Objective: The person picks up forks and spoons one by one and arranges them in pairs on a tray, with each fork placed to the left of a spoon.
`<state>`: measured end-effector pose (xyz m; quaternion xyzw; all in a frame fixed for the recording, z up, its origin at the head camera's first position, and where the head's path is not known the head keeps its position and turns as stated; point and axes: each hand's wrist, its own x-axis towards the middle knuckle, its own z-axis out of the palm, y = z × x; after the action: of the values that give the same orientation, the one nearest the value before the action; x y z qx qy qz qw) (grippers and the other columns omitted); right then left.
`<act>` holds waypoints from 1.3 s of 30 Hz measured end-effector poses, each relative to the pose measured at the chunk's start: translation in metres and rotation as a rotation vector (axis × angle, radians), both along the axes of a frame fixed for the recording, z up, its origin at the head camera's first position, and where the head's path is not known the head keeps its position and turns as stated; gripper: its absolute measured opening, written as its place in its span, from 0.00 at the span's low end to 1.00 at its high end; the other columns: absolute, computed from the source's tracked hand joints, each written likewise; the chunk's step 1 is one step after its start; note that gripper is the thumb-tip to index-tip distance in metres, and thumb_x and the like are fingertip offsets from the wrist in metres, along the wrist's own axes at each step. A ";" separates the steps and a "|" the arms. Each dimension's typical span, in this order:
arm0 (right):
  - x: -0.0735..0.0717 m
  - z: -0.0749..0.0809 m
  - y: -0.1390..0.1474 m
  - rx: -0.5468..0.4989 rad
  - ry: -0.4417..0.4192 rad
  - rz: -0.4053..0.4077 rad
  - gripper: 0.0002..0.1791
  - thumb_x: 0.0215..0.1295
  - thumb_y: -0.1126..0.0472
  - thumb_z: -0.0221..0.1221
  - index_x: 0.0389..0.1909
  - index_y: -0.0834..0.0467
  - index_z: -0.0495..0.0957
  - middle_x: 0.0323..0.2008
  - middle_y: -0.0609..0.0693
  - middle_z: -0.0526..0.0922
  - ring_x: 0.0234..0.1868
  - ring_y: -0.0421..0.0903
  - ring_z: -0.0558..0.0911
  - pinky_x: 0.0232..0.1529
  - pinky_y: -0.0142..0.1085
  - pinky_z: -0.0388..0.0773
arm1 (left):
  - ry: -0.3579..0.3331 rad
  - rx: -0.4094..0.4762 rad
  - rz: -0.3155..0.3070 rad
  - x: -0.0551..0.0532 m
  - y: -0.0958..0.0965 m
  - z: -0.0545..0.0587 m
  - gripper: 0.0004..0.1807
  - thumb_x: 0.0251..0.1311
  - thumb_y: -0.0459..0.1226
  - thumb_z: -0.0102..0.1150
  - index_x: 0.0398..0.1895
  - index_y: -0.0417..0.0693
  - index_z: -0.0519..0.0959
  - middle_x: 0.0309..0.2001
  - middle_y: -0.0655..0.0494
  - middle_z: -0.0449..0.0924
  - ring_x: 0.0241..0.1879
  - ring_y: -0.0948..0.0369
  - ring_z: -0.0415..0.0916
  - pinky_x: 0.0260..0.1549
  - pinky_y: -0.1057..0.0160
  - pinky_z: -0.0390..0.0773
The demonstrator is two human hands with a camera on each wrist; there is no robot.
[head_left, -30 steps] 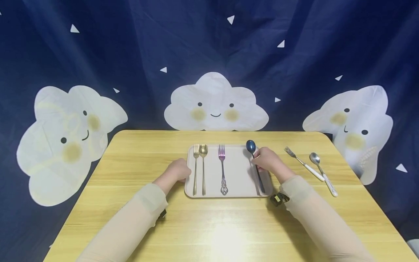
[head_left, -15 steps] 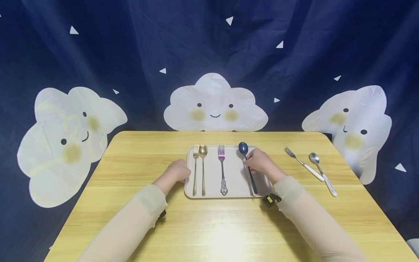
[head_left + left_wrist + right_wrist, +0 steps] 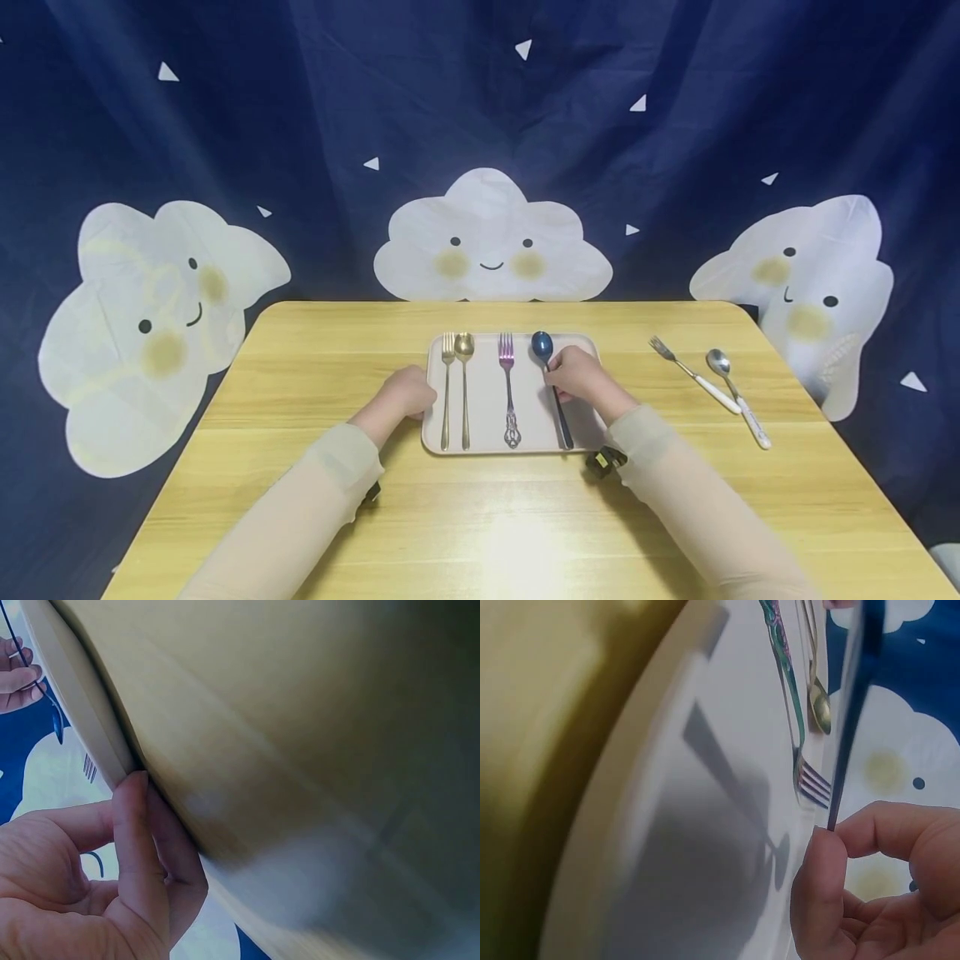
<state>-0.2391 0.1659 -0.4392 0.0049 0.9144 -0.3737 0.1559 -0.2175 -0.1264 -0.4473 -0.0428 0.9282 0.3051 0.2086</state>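
Beige-sleeved, the left forearm (image 3: pixel 288 508) angles inward, the left hand (image 3: pixel 405 392) pinching the left edge of the tray (image 3: pixel 485 396); upon it lie a gold fork (image 3: pixel 447 396), gold spoon (image 3: pixel 465 396) and purple fork (image 3: pixel 509 392). Over its right half, the right hand (image 3: pixel 579 375), fingers bent, pinches a slanted dark-blue spoon (image 3: pixel 558 408) by the handle. Near the table's (image 3: pixel 450 508) right edge lie a white-handled fork (image 3: pixel 716 393) and spoon (image 3: pixel 752 422).
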 end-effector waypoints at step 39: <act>-0.004 -0.011 -0.029 0.090 -0.011 -0.018 0.07 0.60 0.66 0.61 0.37 0.66 0.78 0.29 0.56 0.80 0.24 0.45 0.82 0.27 0.34 0.83 | 0.013 -0.012 -0.013 0.001 0.000 0.001 0.05 0.50 0.27 0.48 0.25 0.43 0.73 0.21 0.53 0.74 0.15 0.63 0.67 0.16 0.69 0.70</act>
<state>-0.2432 0.1370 -0.4501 0.0221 0.9292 -0.3337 0.1572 -0.2161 -0.1269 -0.4461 -0.0362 0.9316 0.2983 0.2044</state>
